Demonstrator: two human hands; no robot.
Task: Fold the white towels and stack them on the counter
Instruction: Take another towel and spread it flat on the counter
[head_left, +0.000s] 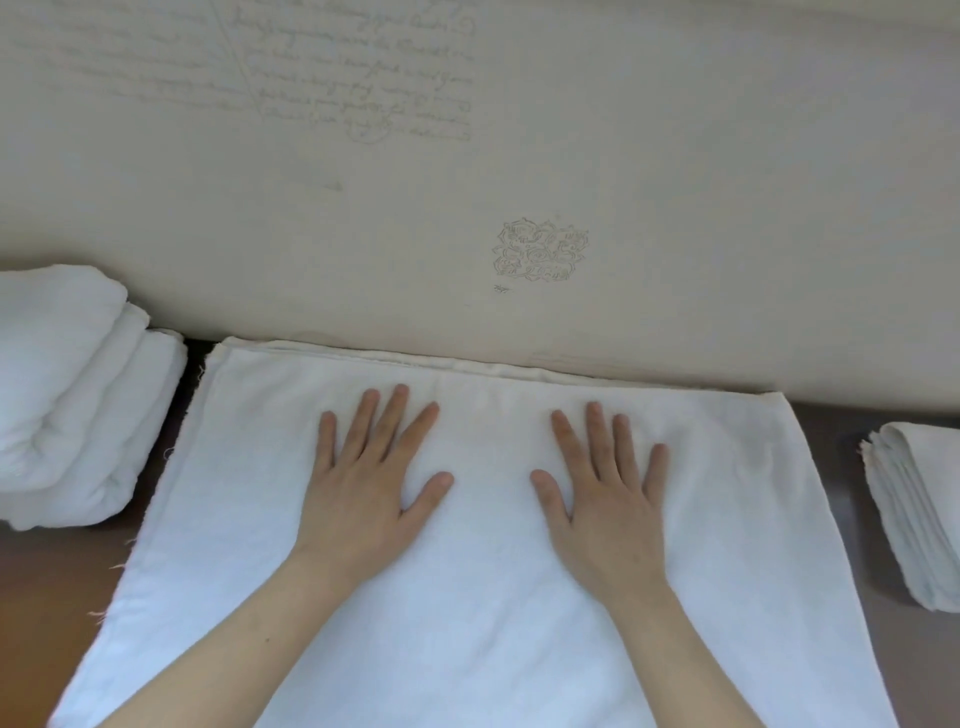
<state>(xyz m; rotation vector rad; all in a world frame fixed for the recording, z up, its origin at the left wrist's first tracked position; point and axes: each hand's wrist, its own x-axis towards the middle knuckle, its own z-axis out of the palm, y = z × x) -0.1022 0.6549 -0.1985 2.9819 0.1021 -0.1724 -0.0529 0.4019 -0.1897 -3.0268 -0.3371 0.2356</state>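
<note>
Two hands are pressing flat on one towel in the head view. The left hand (363, 483) and the right hand (608, 499) are lying palm-down with fingers straight and spread, gripping nothing, side by side but apart on the towel's far half. The towel (234, 493) is lying spread across the counter (47, 597), its far edge running along the foot of the wall (727, 156) and showing doubled layers there. It is looking as if at least one fold is already made and the hands are smoothing it, with further folds probably waiting. Left of it, a bulky pile (78, 389) of white cloth is sitting loosely rolled against the wall, seemingly awaiting folding. Right of it and well apart, a neat stack (914, 519) of thin folded layers is resting on the counter, suggesting several towels are done, so the task is appearing to be about midway. As for writing, faint cursive script (358, 78) is running across the wall's upper left, and a small ornamental emblem (540, 252) is sitting above the towel with a tiny mark beneath it. Both are too pale and blurred to read, and no brand or label is showing on any towel.
</note>
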